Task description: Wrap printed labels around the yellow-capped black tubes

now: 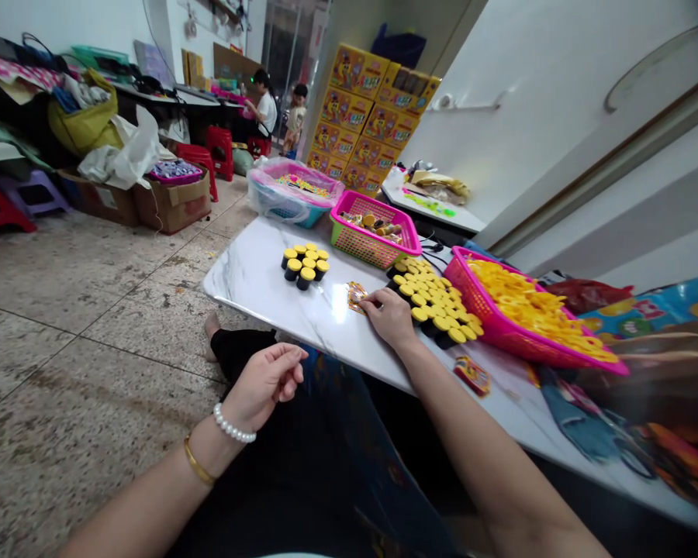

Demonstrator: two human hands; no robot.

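Note:
My right hand (391,316) is over the marble-patterned table, its fingertips pinched at the edge of a small printed orange-and-red packet (356,294). Right beside it stands a large cluster of small black jars with yellow lids (433,298). A smaller group of the same jars (305,263) is farther left. My left hand (271,381) hovers above my lap, off the table's front edge, with thumb and curled fingers closed together; whether anything small is between them is hidden. Near my right forearm lies a stack of printed packets (472,375).
Behind the jars sits a pink-and-green basket (364,244) of wrapped pieces. A pink basket (459,291) heaped with yellow plastic parts is at right, and a plastic-covered tub (279,208) at the far corner. Printed boxes (349,112) are stacked behind. Two people are in the background.

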